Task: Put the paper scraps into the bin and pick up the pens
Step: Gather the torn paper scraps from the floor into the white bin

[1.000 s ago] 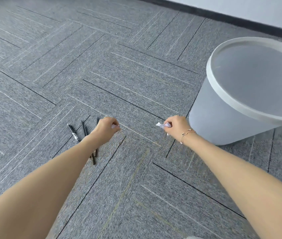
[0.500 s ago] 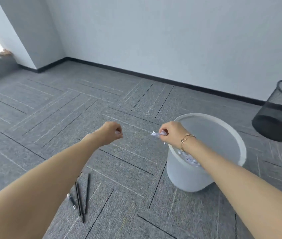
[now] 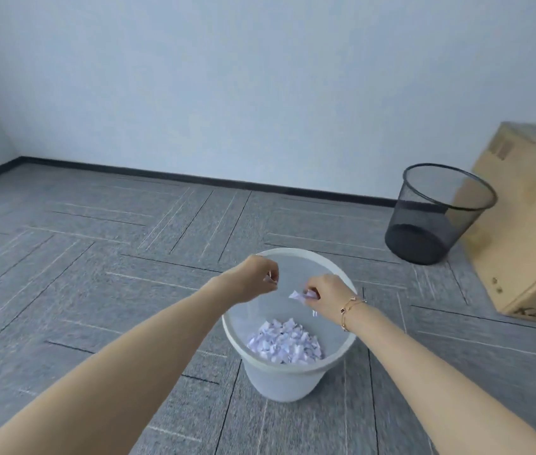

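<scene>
Two bins on the grey carpet, one cardboard box, two bare hands, no more than that to count. White plastic bin (image 3: pixel 288 376) nearest, upright, holding a heap of white paper scraps (image 3: pixel 284 343) on its floor; too many and too crumpled to count. Above the white bin's open mouth, both hands. Left hand (image 3: pixel 253 279) over the bin's far-left rim, fingers curled in on a small pale scrap (image 3: pixel 271 278), only a sliver of it showing. Right hand (image 3: pixel 324 298) over the bin's right side, fingers pinched round a crumpled white scrap (image 3: pixel 299 295) that sticks out toward the left hand; thin gold bracelet (image 3: pixel 350 307) on that wrist. Hands close together but apart. Beyond the white bin and to its right, a black mesh bin (image 3: pixel 434 215), upright, nothing visible inside. Just right of the mesh bin, a brown cardboard box (image 3: pixel 529 231), closed, near the wall.
</scene>
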